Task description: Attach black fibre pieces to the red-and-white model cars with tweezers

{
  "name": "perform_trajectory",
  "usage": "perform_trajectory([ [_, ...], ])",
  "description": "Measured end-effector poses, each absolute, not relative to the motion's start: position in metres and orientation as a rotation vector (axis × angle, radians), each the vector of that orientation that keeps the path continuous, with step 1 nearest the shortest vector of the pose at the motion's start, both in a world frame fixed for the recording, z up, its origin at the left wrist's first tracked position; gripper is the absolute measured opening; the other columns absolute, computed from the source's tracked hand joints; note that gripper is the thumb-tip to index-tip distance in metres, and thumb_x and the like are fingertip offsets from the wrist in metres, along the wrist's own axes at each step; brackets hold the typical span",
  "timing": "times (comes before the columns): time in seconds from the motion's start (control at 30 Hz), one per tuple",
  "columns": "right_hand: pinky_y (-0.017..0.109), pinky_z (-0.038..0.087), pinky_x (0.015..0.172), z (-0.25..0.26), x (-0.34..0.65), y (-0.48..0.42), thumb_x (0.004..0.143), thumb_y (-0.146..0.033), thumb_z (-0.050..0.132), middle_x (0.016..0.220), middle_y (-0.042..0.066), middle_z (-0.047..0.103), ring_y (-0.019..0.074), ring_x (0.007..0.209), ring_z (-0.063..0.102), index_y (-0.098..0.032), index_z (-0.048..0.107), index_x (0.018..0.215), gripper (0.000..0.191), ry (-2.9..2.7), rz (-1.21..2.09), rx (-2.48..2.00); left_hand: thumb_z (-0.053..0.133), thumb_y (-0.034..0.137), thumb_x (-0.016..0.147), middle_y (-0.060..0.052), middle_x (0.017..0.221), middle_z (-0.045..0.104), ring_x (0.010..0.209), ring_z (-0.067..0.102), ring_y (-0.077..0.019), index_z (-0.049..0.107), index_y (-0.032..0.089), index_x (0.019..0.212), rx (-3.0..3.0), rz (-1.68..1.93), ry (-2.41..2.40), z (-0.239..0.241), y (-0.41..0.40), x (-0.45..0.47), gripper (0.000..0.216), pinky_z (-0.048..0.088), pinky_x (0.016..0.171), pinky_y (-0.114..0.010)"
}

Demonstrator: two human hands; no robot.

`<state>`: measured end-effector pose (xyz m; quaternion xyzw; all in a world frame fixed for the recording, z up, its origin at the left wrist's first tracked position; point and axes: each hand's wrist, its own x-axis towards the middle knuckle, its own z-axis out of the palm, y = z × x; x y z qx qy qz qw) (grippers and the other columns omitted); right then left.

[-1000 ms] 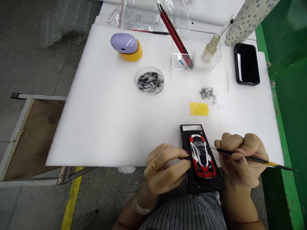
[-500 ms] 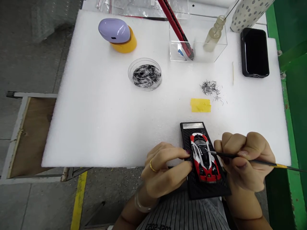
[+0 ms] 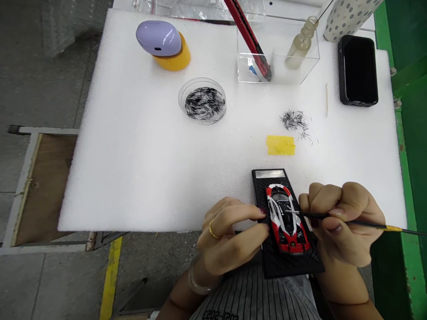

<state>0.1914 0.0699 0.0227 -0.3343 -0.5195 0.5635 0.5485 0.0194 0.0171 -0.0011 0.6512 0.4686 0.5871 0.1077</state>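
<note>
A red, white and black model car [image 3: 288, 218] sits on a black textured display base [image 3: 271, 262], which juts past the front edge of the white foam board. My left hand [image 3: 231, 235] grips the base's left edge with its fingertips; any hold underneath is hidden. Pinched in my right hand [image 3: 345, 220] is a fine paintbrush [image 3: 363, 223] with a dark handle and a yellow band. Its thin tip reaches in from the right to the dark middle of the car's top. I cannot tell whether it touches.
Yellow tape [image 3: 280, 145] and loose black bristles [image 3: 294, 121] lie beyond the base. Farther off are a clear dish [image 3: 180, 101] of bristles, a clear box [image 3: 245, 76] with a red cutter [image 3: 248, 35] and bottle [image 3: 300, 46], a black device [image 3: 358, 71] and a purple case [image 3: 158, 38].
The whole view has shifted slightly. Against the car, the brush tip sits a little farther left. Both hands keep their holds.
</note>
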Motion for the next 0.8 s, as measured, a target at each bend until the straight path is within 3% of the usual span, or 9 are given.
perform_trajectory([
  [0.57,0.030,0.041,0.049,0.0228,0.1897,0.0738,0.090,-0.012,0.070,0.064,-0.002,0.051,0.0136,0.056,0.044,-0.023,0.063,0.088,0.013,-1.232,1.404,-0.649,0.062,0.003,0.095,-0.004,0.105,0.064,0.079,0.060,-0.0102,0.065,0.012,0.088,1.913,1.736,1.386,-0.0026,0.0175,0.0192,0.012,0.048,0.058,-0.029],
  [0.8,0.029,0.037,0.048,0.0244,0.1882,0.0715,0.090,-0.013,0.071,0.063,-0.002,0.050,0.0132,0.055,0.042,-0.023,0.063,0.086,0.013,-1.232,1.394,-0.673,0.062,0.003,0.095,-0.004,0.105,0.064,0.078,0.060,-0.0100,0.064,0.012,0.087,1.908,1.742,1.408,-0.0039,0.0177,0.0212,0.012,0.048,0.057,-0.029],
])
